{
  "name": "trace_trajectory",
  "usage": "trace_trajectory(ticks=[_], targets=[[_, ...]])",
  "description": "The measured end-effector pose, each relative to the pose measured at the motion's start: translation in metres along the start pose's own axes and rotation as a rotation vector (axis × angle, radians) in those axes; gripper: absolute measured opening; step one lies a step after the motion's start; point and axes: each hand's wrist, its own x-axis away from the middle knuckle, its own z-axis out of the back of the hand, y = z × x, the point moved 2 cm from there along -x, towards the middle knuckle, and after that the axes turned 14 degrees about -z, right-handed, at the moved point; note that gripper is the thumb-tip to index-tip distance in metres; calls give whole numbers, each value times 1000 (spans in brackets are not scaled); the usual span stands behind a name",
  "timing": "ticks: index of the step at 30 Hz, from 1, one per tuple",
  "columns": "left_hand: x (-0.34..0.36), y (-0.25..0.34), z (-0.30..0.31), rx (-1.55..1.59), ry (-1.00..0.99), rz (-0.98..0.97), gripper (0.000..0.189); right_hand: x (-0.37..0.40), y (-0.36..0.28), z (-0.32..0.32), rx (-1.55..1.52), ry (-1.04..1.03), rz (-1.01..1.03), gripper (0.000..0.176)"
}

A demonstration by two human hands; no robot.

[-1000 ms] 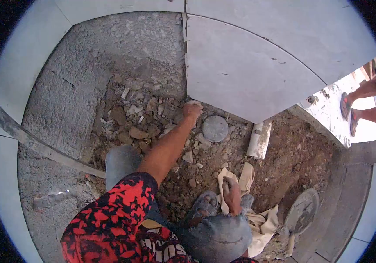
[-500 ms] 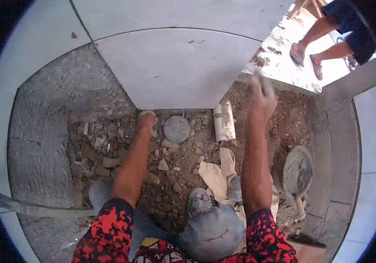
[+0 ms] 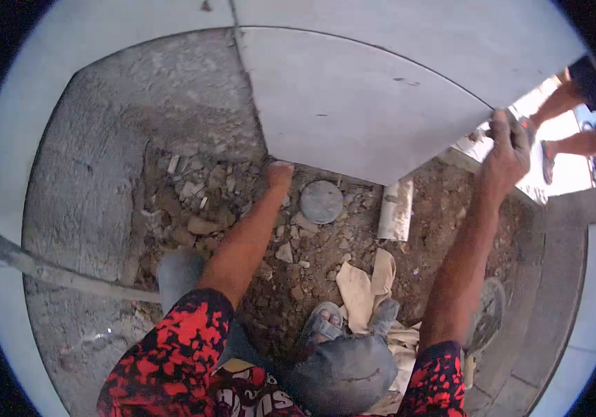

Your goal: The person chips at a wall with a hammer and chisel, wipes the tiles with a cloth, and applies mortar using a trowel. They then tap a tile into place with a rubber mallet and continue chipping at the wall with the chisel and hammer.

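Note:
A large pale wall tile (image 3: 353, 104) stands before me beneath another pale tile (image 3: 409, 28), with a thin dark joint between them. My left hand (image 3: 280, 175) is closed at the tile's lower left corner, its fingertips partly hidden by the edge. At the tile's upper right corner, close to the joint, my right hand (image 3: 506, 149) grips the edge with thumb and fingers. Under the tile's bottom edge lie a round grey cap (image 3: 321, 202) and a dirty white pipe piece (image 3: 396, 210), both on the rubble.
Rough grey mortar (image 3: 166, 90) covers the wall left of the tile. Stony soil (image 3: 270, 278) lies below, with torn tan paper (image 3: 357, 295) by my foot. A mortar-covered round pan (image 3: 487, 316) sits partly behind my right arm. Another person's legs (image 3: 569, 125) stand at right.
My view has swung left, so the scene sits further right. My right hand, blurred and lower before, is now at the tile's upper right corner. My left hand stays at the lower left corner.

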Motion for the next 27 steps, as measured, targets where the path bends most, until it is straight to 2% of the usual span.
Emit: trace_trajectory(ticks=[1, 2, 3, 4, 6, 7, 8, 9, 10, 12, 13, 15, 16, 18, 19, 21, 22, 24, 25, 26, 27], targets=[[-7, -4, -26, -2, 9, 25, 28, 2, -1, -1, -37, -31, -7, 29], [-19, -21, -64, -56, 225, 244, 30, 4, -4, -2, -76, -59, -14, 28], [-12, -16, -53, -113, 437, 461, 32, 5, -4, -4, -96, -58, 5, 27], [-6, -15, -43, 27, 340, 349, 33, 4, -4, -4, -116, -52, 24, 26], [26, 35, 37, 358, 130, 165, 37, 2, -4, -4, -35, -61, 12, 25], [21, 24, 24, 359, 133, 170, 37, 2, -4, -5, -80, -61, 11, 25], [12, 5, -2, 358, 237, 169, 37, 2, -3, -6, -124, -60, 9, 24], [12, 4, -3, 354, 342, 167, 36, 4, -6, -6, -108, -50, -8, 23], [11, 2, -3, 353, 345, 167, 36, 4, -6, -7, -110, -51, -7, 23], [20, 26, 27, 344, 164, 192, 33, 4, -4, -7, -151, -46, -6, 24], [21, 26, 26, 345, 166, 190, 33, 5, -5, -7, -152, -45, -3, 24], [15, 10, 5, 360, 254, 182, 31, 7, -8, -5, -110, -54, -47, 25], [1, -7, -27, 365, 265, 172, 31, 7, -10, -5, -119, -50, -36, 25], [-26, -43, -88, 39, 556, 293, 26, 9, -13, -4, -88, -67, -34, 28], [-25, -39, -74, 44, 563, 287, 26, 7, -13, -4, -66, -70, -64, 29], [-21, -32, -52, 279, 178, -3, 22, 5, -11, -3, -101, -76, -50, 29], [-24, -30, -50, 282, 174, 0, 22, 5, -9, -3, -128, -88, -47, 29], [-37, -36, -66, -612, -89, -339, 18, 6, -6, -4, -148, -98, -68, 30], [-32, -40, -68, -608, -97, -336, 18, 6, -7, -3, -142, -88, -36, 31], [-21, -34, -50, -288, 5, -244, 16, 6, -8, -2, -137, -77, -2, 32], [-10, -24, -32, 33, 105, -147, 15, 12, -10, -1, -256, -67, 0, 31]])
